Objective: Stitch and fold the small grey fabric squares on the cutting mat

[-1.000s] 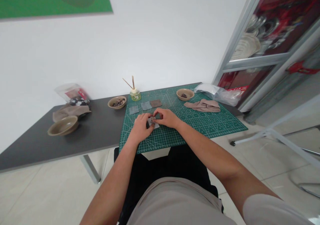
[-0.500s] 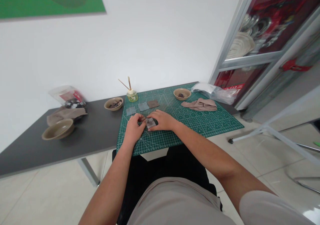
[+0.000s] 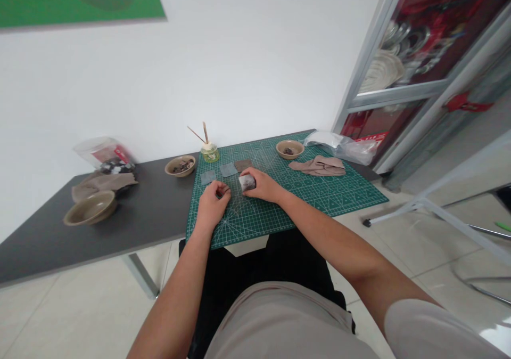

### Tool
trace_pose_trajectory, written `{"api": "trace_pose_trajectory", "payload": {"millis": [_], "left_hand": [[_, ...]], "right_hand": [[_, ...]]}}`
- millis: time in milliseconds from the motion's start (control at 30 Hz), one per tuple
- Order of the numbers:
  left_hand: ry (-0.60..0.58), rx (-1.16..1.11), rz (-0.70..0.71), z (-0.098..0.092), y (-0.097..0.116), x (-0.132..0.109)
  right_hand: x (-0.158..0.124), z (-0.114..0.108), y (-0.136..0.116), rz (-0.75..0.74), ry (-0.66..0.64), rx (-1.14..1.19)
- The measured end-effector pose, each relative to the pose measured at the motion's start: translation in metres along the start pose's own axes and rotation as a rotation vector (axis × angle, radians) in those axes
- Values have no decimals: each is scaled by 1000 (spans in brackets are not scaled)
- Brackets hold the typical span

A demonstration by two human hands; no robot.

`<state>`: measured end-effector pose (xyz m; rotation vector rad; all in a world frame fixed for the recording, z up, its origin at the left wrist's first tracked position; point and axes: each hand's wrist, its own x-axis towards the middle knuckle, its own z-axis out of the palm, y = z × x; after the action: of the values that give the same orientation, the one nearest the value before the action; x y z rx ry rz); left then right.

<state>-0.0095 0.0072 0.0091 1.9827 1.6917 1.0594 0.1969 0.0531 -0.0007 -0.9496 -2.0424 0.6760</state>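
Note:
My right hand (image 3: 264, 185) holds a small mottled grey-white square (image 3: 246, 182) between thumb and fingers, bent a little and raised at the mat's left part. To its left, my left hand (image 3: 213, 204) is closed in a pinch over the green cutting mat (image 3: 275, 218); whatever sits between its fingertips is too small to make out. Just beyond the hands lie flat squares: a grey-blue square (image 3: 208, 177), another grey-blue square (image 3: 229, 170) and a brown square (image 3: 244, 164). The two hands are apart.
A bowl with small dark pieces (image 3: 180, 166) stands left of the mat, beside a reed diffuser (image 3: 209, 152). On the mat are another bowl (image 3: 290, 149) and a crumpled brown cloth (image 3: 319, 166). Farther left sit a third bowl (image 3: 91, 209) and a clear plastic container (image 3: 99, 150).
My hands have moved apart. The mottled square, earlier between both hands, has gone slightly right and up with my right hand and is turned differently.

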Motion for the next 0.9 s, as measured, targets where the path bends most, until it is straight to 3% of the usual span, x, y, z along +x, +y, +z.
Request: {"api": "trace_pose_trajectory", "payload": {"millis": [167,267,467,700,900], "left_hand": [[-4,2,-31,0,0,1],[30,-35,-63,0,-1,2],[34,-85,-64,1,0,2],[5,-64,-71,-1,1,2],[-3,-66,-65,0,-1,2]], "right_hand": [[2,-3,3,150,134,153],[1,-11,-6,190,160,118],[-6,-34,-34,79,2,-30],[-10,-31,-38,91,-236,-357],[-15,-23,-33,77,-157,-332]]}}
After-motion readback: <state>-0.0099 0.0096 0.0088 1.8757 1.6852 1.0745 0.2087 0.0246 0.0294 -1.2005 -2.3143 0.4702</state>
